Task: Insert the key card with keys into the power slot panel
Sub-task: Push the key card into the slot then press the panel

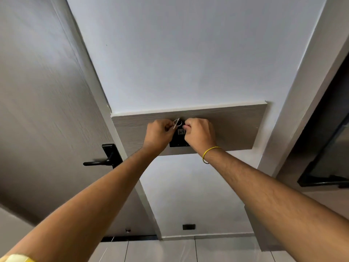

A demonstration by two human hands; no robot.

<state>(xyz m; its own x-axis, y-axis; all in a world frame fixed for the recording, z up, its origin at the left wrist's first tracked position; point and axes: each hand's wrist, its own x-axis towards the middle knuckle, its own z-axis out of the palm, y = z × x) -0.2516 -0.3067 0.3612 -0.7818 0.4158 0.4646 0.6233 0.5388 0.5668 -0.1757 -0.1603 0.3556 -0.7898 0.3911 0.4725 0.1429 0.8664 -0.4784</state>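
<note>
The black power slot panel (178, 141) is fixed on a wood-grain wall board (236, 127). Both hands are raised to its top edge. My left hand (159, 134) pinches the metal key ring with keys (177, 123) from the left. My right hand (199, 134) closes its fingertips on the right side of the same key card set, just above the panel. The card itself is almost hidden between the fingers, with only a small light patch (181, 131) showing on the panel face. Whether the card sits in the slot I cannot tell.
A grey door (47, 91) with a black lever handle (105, 157) stands to the left. A dark framed window or cabinet (328, 148) is at the right. A small black socket (188, 226) sits low on the white wall above the tiled floor.
</note>
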